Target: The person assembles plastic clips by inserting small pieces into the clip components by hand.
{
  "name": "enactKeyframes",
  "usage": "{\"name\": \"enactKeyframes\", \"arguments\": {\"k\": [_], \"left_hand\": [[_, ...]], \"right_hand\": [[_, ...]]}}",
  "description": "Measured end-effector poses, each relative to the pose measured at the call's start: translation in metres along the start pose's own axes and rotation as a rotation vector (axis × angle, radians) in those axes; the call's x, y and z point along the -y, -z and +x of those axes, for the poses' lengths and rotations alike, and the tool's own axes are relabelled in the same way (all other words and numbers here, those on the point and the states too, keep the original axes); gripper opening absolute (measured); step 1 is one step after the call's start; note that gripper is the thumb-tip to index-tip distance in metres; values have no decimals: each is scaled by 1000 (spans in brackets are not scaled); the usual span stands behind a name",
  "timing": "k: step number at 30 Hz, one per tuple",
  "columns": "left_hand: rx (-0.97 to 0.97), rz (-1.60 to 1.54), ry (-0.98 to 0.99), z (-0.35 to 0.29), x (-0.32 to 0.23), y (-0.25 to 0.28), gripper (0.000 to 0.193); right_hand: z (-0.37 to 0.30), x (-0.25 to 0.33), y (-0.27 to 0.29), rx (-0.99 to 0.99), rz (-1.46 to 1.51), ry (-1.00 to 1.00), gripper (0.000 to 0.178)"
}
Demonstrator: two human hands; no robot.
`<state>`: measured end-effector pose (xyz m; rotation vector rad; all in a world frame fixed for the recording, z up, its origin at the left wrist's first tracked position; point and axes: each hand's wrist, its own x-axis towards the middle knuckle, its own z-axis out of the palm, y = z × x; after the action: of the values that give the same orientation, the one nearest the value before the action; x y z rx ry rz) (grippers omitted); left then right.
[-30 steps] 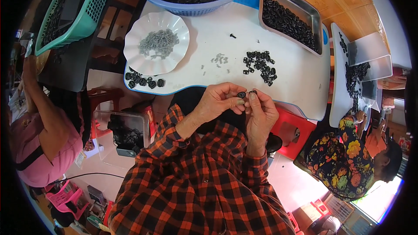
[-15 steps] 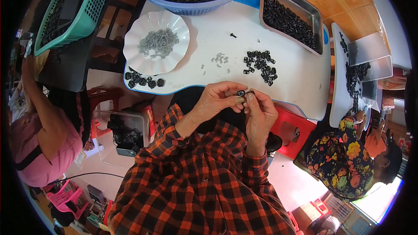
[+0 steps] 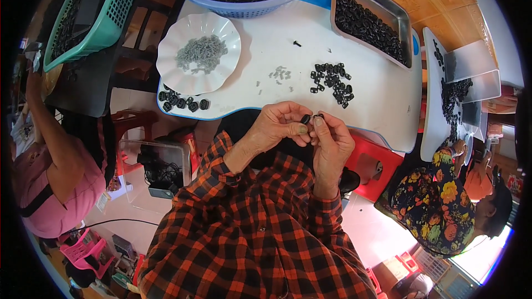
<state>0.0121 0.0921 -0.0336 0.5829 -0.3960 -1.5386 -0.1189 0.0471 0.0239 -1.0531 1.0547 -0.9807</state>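
Note:
Both hands meet in front of me at the near edge of the white table (image 3: 266, 39). My left hand (image 3: 281, 124) pinches a small black oval plastic part (image 3: 305, 119) between thumb and fingers. Close beside it, my right hand (image 3: 331, 138) is closed on a small black piece (image 3: 318, 116), mostly covered by the fingertips. Beyond the hands lie a loose pile of small black parts (image 3: 334, 82) and a few tiny clear-grey pieces (image 3: 281, 72). Several larger black oval parts (image 3: 193, 106) sit at the table's left edge.
A scalloped white plate (image 3: 169, 66) holds grey pieces. Behind stand a blue basket (image 3: 244, 10) and a metal tray (image 3: 334, 14), both with black parts. One black piece (image 3: 297, 44) lies mid-table. A red stool (image 3: 372, 169) is at right; people work on both sides.
The black oval part in my left hand has turned from face-up to more edge-on. My two hands stay close together in nearly the same place.

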Motion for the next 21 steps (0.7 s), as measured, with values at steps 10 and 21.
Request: {"name": "enactKeyframes", "arguments": {"k": [10,21], "left_hand": [[35,-194,7,-3,1,6,31],[-60,72,-26,-5,-10,-3,28]], "right_hand": [[-12,12,0,66,-194,25,15],[-14,10,-4,61,-237,81,14]]}}
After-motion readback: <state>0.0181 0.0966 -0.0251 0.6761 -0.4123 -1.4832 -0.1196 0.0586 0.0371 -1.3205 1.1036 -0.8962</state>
